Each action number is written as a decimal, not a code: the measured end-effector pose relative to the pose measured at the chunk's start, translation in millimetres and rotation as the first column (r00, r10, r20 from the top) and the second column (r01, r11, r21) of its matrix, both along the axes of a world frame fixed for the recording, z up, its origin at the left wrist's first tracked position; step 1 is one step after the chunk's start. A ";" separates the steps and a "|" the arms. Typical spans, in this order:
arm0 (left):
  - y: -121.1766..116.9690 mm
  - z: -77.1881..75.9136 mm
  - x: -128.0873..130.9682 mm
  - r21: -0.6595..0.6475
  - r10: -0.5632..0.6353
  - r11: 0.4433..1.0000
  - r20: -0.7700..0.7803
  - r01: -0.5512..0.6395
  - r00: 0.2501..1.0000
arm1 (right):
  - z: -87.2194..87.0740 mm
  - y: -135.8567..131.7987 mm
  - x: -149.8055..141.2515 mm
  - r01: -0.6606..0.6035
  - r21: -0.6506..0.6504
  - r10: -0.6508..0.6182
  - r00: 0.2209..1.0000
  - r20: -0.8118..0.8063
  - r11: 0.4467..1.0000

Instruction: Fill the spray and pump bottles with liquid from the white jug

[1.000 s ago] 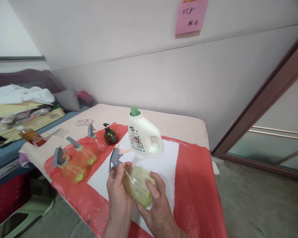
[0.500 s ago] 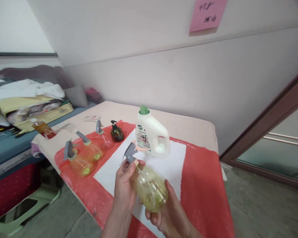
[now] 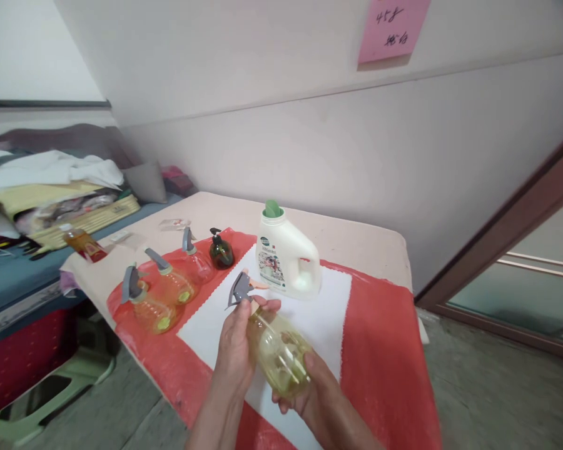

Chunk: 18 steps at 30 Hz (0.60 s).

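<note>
A clear yellow-green spray bottle (image 3: 278, 350) with a grey trigger head is tilted in both my hands over the table. My left hand (image 3: 239, 334) is wrapped round its neck, just under the spray head. The lower end of the bottle rests in my right hand (image 3: 312, 387), whose fingers curl round the base. Just behind stands a large cream detergent jug (image 3: 286, 259) with a green spout, upright on a white cloth (image 3: 328, 319). Whether the bottle holds liquid I cannot tell.
Left on the red cover (image 3: 385, 344) stand orange spray bottles (image 3: 154, 312), a pink spray bottle (image 3: 197, 265) and a dark pump bottle (image 3: 222, 252). An amber bottle (image 3: 82, 242) is near the table's left edge. A green stool (image 3: 51, 400) sits below; a wall rises behind.
The spray bottle has turned slightly in my hands, its spray head shifting left and lower. My right hand has moved a little up along its side. Everything on the table stays put.
</note>
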State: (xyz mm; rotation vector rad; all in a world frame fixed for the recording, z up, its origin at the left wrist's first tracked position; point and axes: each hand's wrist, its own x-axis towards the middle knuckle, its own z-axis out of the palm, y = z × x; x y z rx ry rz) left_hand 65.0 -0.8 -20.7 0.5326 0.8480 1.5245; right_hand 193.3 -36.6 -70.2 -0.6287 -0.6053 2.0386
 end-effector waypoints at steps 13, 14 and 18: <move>1.6 -8.1 3.2 -0.036 0.202 0.979 -0.021 -0.203 0.979 | -30.4 5.0 6.4 -0.276 0.945 -0.959 0.167 0.227 0.175; 1.6 -8.4 2.6 -0.035 0.210 0.977 -0.017 -0.211 0.978 | -31.0 4.4 6.9 -0.298 0.940 -0.963 0.155 0.221 0.168; 1.9 -10.2 -1.4 -0.036 0.246 0.968 -0.048 -0.248 0.968 | -31.8 3.4 10.3 -0.380 0.916 -0.965 0.165 0.203 0.127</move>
